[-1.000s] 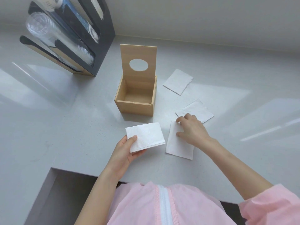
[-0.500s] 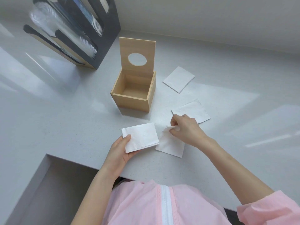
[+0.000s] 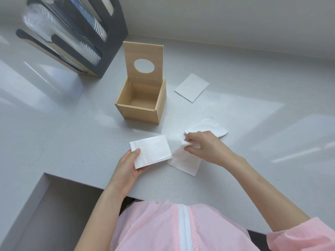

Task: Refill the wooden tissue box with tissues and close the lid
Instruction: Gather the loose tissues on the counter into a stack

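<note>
The wooden tissue box (image 3: 139, 113) stands open and empty on the counter, its lid (image 3: 143, 57) with a round hole raised upright at the back. My left hand (image 3: 129, 164) holds a folded stack of white tissues (image 3: 151, 151) just above the counter, in front of the box. To its right, my right hand (image 3: 203, 144) pinches the top corner of a tissue (image 3: 184, 161) and lifts that corner off the surface. Another tissue (image 3: 212, 126) lies behind my right hand. A further one (image 3: 192, 89) lies to the right of the box.
A dark cup and lid dispenser (image 3: 76, 33) stands at the back left, near the box. The grey counter (image 3: 63, 133) has a rectangular cut-out (image 3: 54, 211) at its front left edge. A wall runs along the back.
My right hand went from pressing flat on the tissue to pinching its top corner and raising it. The left hand with its stack has hardly moved. The view shifted slightly.
</note>
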A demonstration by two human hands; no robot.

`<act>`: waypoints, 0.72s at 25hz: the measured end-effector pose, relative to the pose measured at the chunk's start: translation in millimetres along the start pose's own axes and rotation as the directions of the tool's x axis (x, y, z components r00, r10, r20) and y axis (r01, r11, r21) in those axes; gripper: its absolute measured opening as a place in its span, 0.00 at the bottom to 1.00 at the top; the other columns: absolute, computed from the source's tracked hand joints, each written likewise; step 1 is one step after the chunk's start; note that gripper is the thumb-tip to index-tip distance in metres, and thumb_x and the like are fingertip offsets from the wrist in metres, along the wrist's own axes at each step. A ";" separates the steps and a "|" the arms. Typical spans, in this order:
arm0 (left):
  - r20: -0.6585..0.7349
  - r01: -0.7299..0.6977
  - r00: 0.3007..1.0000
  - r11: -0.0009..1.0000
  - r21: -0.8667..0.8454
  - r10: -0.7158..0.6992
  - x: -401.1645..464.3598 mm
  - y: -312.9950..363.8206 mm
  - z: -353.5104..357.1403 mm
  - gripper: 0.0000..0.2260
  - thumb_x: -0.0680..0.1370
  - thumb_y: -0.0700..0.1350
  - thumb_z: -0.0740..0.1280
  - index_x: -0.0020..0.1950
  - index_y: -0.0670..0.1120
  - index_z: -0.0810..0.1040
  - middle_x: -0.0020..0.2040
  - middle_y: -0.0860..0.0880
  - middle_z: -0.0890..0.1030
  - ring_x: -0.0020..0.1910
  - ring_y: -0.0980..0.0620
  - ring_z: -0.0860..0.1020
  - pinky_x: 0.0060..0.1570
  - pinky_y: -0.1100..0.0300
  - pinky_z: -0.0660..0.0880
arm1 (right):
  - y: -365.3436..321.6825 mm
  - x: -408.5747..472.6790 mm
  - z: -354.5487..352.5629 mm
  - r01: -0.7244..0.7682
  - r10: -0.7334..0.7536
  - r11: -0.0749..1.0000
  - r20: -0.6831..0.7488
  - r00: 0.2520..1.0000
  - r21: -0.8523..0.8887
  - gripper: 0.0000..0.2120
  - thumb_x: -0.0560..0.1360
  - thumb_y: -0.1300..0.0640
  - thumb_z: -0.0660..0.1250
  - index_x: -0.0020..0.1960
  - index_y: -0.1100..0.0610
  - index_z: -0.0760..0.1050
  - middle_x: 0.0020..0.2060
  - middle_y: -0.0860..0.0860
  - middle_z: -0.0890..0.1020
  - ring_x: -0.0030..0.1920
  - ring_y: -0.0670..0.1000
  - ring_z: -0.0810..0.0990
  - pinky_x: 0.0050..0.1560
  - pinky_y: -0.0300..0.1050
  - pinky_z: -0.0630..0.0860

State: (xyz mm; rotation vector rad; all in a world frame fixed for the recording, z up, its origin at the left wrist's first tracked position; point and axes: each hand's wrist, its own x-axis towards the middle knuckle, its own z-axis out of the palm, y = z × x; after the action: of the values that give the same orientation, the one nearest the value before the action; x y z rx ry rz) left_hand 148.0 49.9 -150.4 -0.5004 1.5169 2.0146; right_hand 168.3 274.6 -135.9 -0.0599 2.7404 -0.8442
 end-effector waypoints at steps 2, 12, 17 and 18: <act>-0.008 -0.008 1.000 1.000 -0.016 0.008 -1.6 1.0 -3.5 0.11 0.80 0.41 0.54 0.51 0.48 0.76 0.49 0.48 0.81 0.48 0.53 0.78 0.36 0.67 0.80 | 0.2 -2.8 0.4 -0.022 0.020 0.988 0.017 1.000 0.152 0.09 0.77 0.53 0.63 0.37 0.48 0.72 0.31 0.46 0.73 0.32 0.43 0.70 0.34 0.34 0.65; -0.112 -0.048 0.993 0.994 -0.099 0.036 -1.5 4.9 -12.9 0.11 0.80 0.40 0.54 0.49 0.47 0.76 0.41 0.52 0.84 0.46 0.54 0.79 0.41 0.61 0.80 | 2.1 1.6 8.9 -0.202 0.217 0.893 0.008 0.976 0.401 0.12 0.76 0.63 0.53 0.35 0.54 0.56 0.31 0.49 0.61 0.32 0.49 0.59 0.33 0.42 0.56; -0.077 -0.038 0.997 0.996 -0.084 0.032 -3.2 6.1 -8.4 0.12 0.81 0.40 0.53 0.49 0.48 0.76 0.44 0.50 0.81 0.45 0.54 0.78 0.45 0.59 0.75 | -6.1 0.8 3.6 -0.095 0.172 0.743 -0.051 0.984 0.662 0.04 0.71 0.60 0.59 0.40 0.55 0.71 0.33 0.46 0.72 0.35 0.44 0.69 0.36 0.36 0.64; -0.055 -0.031 0.998 0.997 -0.077 0.027 -3.1 6.0 -7.2 0.12 0.81 0.41 0.53 0.49 0.48 0.76 0.46 0.50 0.81 0.46 0.54 0.78 0.45 0.59 0.75 | -10.1 -0.2 0.2 -0.079 0.146 0.698 -0.032 0.989 0.712 0.06 0.70 0.59 0.59 0.44 0.58 0.73 0.35 0.46 0.74 0.37 0.43 0.72 0.36 0.34 0.67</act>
State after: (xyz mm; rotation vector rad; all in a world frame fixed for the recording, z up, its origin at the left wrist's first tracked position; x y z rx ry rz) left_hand 146.3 41.1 -146.2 -0.5708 1.4897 2.1040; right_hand 168.1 266.2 -130.4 0.3047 2.2518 -1.8342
